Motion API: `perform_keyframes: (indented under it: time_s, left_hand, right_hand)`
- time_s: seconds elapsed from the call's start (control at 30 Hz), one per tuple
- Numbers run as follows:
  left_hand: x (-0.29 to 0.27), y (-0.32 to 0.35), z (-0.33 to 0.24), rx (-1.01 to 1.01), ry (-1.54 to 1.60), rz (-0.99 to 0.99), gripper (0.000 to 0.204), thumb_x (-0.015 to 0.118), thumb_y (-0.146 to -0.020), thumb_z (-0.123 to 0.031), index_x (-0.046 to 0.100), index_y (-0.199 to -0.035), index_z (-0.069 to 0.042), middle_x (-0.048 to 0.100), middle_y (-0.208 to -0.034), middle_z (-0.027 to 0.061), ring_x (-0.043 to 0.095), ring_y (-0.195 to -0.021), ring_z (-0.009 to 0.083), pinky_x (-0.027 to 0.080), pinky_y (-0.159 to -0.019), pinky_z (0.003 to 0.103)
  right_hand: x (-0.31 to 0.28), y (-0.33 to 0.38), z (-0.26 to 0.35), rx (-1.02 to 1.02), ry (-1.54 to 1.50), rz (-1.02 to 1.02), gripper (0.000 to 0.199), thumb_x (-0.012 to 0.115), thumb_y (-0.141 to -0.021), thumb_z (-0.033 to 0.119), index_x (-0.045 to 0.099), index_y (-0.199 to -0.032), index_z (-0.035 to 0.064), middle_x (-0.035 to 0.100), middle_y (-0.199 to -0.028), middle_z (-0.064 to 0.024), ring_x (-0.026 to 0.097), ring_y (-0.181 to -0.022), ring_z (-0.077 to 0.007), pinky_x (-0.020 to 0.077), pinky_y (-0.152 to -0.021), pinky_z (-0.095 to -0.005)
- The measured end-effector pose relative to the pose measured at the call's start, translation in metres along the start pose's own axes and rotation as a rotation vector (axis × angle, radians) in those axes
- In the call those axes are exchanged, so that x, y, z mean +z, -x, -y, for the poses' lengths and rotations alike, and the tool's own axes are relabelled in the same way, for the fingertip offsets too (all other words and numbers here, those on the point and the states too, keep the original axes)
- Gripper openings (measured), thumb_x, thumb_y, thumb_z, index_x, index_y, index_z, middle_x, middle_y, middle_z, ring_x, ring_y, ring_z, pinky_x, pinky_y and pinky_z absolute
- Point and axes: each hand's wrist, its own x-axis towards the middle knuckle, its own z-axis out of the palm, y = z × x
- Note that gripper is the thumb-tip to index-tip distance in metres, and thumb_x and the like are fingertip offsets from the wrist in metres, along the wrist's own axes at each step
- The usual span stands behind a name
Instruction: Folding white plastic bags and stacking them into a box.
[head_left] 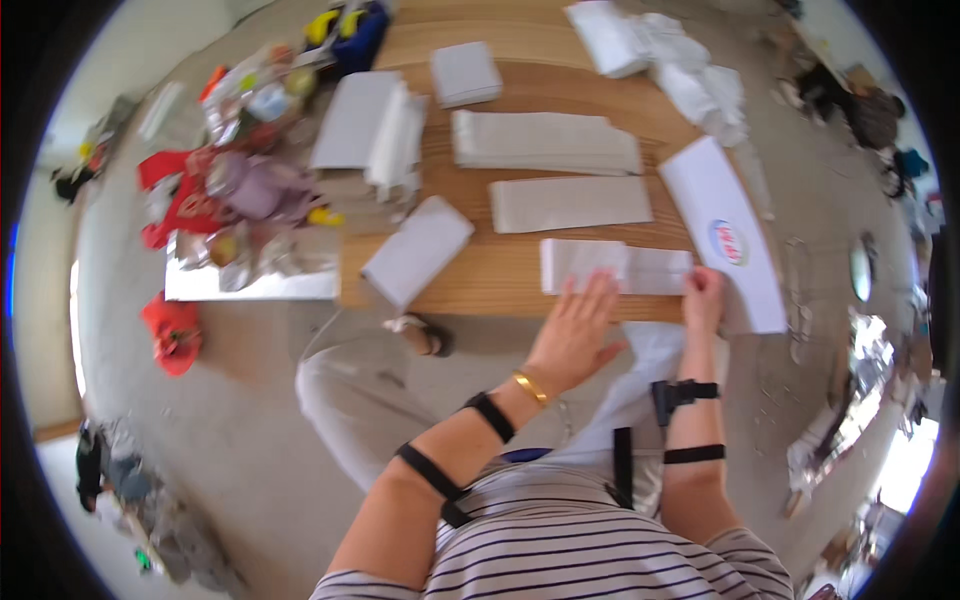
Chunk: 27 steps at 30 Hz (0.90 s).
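A folded white paper piece (650, 262) lies along the near edge of the wooden table. On its left part rests my left hand (575, 335), fingers stretched out and lying flat. At its right end my right hand (703, 298) is closed, with the paper's edge pinched in the fingers. Beyond it are two long flat white paper pieces, the nearer one (570, 204) and the farther one (545, 142). A long white sheet (725, 235) with a round coloured print hangs over the table's right edge, beside my right hand.
White stacks stand at the back left (355, 120), and a small white block (466, 74) lies on the wooden table (440, 270). A white box-like piece (418, 250) sits at the near left. Plastic-wrapped goods (260, 185) crowd a side surface. White bundles (690, 80) fill the back right.
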Motion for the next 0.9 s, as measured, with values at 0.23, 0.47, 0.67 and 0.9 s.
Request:
perform_keyframes:
  time_s: [0.23, 0.47, 0.67, 0.9]
  left_hand:
    - [0.022, -0.007, 0.017, 0.006, -0.107, -0.032, 0.083, 0.055, -0.093, -0.047, 0.024, -0.152, 0.002, 0.021, -0.16, 0.0187, 0.016, -0.15, 0.0313, 0.011, -0.122, 0.049]
    - [-0.011, -0.022, 0.044, -0.039, -0.125, -0.19, 0.076, 0.063, -0.09, -0.036, 0.031, -0.149, 0.0, 0.03, -0.155, 0.0196, 0.026, -0.145, 0.0343, 0.018, -0.119, 0.051]
    - [-0.039, -0.086, 0.101, -0.148, 0.027, -0.315, 0.034, 0.068, -0.082, -0.012, 0.063, -0.116, -0.005, 0.061, -0.116, 0.0126, 0.056, -0.109, 0.0323, 0.045, -0.095, 0.046]
    - [-0.036, -0.139, 0.1, -0.002, -0.265, -0.1, 0.012, 0.068, -0.078, -0.008, 0.064, -0.09, -0.006, 0.062, -0.099, 0.011, 0.062, -0.098, 0.0299, 0.054, -0.079, 0.042]
  right_hand:
    - [0.008, 0.017, 0.025, 0.069, -0.28, -0.025, 0.027, 0.072, -0.081, 0.004, 0.057, -0.104, 0.0041, 0.063, -0.092, -0.008, 0.062, -0.081, -0.0182, 0.0506, -0.077, -0.0333]
    - [-0.01, 0.029, 0.051, -0.202, -0.023, -0.148, 0.022, 0.071, -0.083, 0.008, 0.058, -0.1, 0.0058, 0.057, -0.091, -0.0076, 0.056, -0.079, -0.0217, 0.0479, -0.07, -0.0343]
    - [0.0, 0.043, 0.078, -0.192, -0.182, 0.027, 0.011, 0.069, -0.084, 0.008, 0.061, -0.092, 0.0061, 0.057, -0.088, -0.0085, 0.055, -0.075, -0.0215, 0.0477, -0.068, -0.0341]
    - [-0.013, 0.05, 0.079, -0.153, -0.247, 0.074, 0.007, 0.066, -0.086, 0.006, 0.062, -0.09, 0.003, 0.059, -0.086, -0.0097, 0.057, -0.073, -0.0216, 0.0483, -0.066, -0.0331]
